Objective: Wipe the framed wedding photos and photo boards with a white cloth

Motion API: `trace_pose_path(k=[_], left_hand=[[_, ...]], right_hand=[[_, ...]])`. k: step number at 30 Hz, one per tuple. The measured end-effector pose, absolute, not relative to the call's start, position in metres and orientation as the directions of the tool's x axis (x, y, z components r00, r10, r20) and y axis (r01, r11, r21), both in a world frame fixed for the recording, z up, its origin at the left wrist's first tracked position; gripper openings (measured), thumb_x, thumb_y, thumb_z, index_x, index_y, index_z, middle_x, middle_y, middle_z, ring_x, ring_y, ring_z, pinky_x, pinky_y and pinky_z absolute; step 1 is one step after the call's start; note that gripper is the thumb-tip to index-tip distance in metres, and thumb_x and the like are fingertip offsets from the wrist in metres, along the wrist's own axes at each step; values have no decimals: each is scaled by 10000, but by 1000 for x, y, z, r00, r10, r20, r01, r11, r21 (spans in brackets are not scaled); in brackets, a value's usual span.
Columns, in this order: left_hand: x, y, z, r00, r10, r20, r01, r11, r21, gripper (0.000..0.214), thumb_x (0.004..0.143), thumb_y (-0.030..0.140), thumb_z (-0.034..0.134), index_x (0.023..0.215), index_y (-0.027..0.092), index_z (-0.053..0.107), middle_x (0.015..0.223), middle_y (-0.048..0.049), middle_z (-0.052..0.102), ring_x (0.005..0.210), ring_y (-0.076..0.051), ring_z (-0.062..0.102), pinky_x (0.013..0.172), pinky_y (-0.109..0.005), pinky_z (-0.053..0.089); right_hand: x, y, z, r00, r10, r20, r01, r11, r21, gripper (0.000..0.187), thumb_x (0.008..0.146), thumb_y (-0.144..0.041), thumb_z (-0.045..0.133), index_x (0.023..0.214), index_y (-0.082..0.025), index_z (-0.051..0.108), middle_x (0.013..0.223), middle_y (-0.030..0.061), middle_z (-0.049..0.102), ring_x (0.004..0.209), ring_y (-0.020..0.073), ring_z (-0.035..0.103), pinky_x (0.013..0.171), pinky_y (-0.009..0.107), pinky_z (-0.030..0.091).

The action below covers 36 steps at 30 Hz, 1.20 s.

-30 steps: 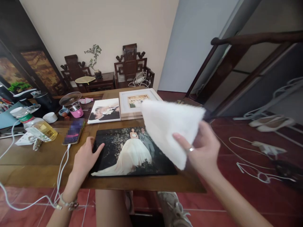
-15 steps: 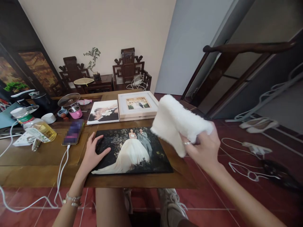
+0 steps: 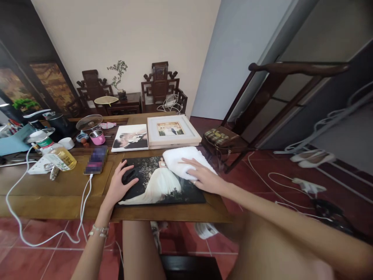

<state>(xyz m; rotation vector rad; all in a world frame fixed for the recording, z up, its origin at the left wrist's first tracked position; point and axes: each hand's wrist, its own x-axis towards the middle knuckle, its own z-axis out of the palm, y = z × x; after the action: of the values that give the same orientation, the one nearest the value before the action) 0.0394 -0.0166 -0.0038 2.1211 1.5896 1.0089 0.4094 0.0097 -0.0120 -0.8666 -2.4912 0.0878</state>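
A dark photo panel [image 3: 151, 186] of a couple in wedding clothes lies on the table near its front edge. My left hand [image 3: 121, 184] rests at its left side, thumb and fingers spread, holding nothing. Over the panel's upper right part lies a fluffy white cloth [image 3: 177, 155], which hides the groom's figure and reaches past the panel's right side. My right hand [image 3: 202, 175] presses on this cloth from above, its fingers stretched out flat rather than wrapped round it.
Behind the panel lie a smaller photo print [image 3: 131, 138] and a white framed photo [image 3: 189, 130]. To the left are a charging phone [image 3: 96, 159], an oil bottle [image 3: 64, 157], a pink cup [image 3: 97, 137] and a white cable [image 3: 84, 194]. A wooden chair [image 3: 247, 93] holding a checked bag [image 3: 217, 136] stands at right.
My right hand has brought the white cloth down and left from the air onto the panel, and its fingers have flattened over it. My left hand keeps its place at the panel's left side.
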Motion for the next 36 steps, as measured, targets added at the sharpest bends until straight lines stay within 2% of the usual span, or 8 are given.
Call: trace_pose_path(k=[4,8,18,29,36], left_hand=[[39,-13,-8,129,934,333,753,-311,580,508,812,479,677,1248,234,586,1508,-123,410,1450,-296,302,1172,-499,272],[38,-13,-10,115,935,335,783,-293,548,523,835,486,645,1271,208,569,1500,-150,416,1443,-294,319,1172,-499,267],[39,-20,1,95,946,311,821,-251,513,493,882,478,578,1294,208,556,1498,-130,442,1425,-267,361,1173,-490,282],[32,-12,-6,127,937,326,859,-268,436,557,874,540,571,1302,183,578,1491,-135,462,1410,-289,387,1172,-498,297],[35,-12,-6,150,938,314,888,-268,375,579,898,543,524,1310,139,571,1487,-160,458,1432,-304,343,1176,-504,290]], right_hand=[[396,3,-27,-547,650,527,642,730,-234,198,770,-78,523,894,-172,646,1376,216,550,1362,318,414,1084,627,327],[391,2,-32,-513,639,573,641,729,-240,211,762,-70,522,899,-157,657,1318,237,593,1325,326,464,1077,618,345],[387,-1,-30,-488,604,630,602,756,-258,367,710,-19,502,981,-185,686,1338,163,599,1329,325,458,1077,647,335],[386,2,-38,-434,641,633,621,722,-305,379,704,-35,489,997,-183,678,1347,154,592,1338,309,446,1107,596,312],[387,3,-38,-431,633,643,615,728,-304,353,722,-50,507,997,-193,675,1319,148,612,1315,320,470,1090,595,332]])
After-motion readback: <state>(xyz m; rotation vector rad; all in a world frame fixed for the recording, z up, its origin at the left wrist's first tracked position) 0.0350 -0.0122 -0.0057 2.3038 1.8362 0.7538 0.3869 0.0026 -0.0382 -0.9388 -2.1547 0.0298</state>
